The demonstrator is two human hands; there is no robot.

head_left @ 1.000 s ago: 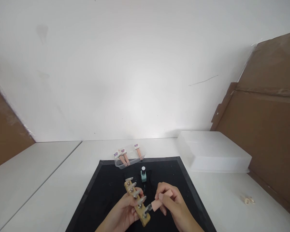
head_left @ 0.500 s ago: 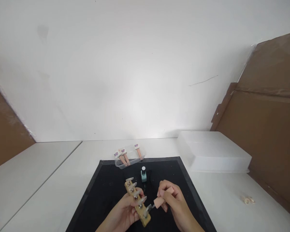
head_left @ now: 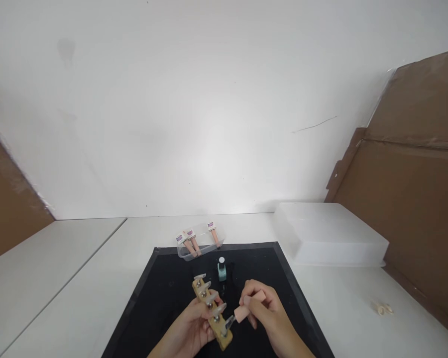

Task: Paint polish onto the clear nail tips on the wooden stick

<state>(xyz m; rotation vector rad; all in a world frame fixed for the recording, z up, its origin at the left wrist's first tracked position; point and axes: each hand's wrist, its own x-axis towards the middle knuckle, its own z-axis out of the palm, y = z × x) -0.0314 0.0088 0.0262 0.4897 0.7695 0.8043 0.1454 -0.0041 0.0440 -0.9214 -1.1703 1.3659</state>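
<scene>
My left hand [head_left: 197,320] is closed around a wooden nail-tip stand [head_left: 210,312], tilted down to the right. Several clear false nails [head_left: 211,297] stick out along it on metal knobs. In my right hand [head_left: 265,308], a pink-handled nail polish brush [head_left: 242,313] is pinched between thumb and fingers. The brush end meets or nearly meets the lowest false nail [head_left: 228,323]; whether they touch cannot be made out. A teal nail polish bottle [head_left: 222,272] with a dark cap and white top stands behind the stand on the black mat [head_left: 171,278].
At the mat's back edge, a clear tray [head_left: 187,257] holds three pink-handled items [head_left: 194,243] with white labelled ends. A translucent white plastic box [head_left: 336,238] sits back right. Small pale rings [head_left: 383,309] lie on the right of the white table. Brown cardboard [head_left: 406,214] borders the right.
My right hand has shifted slightly left and down, bringing the brush closer along the lowest false nail. My left hand and the stand are almost unmoved.
</scene>
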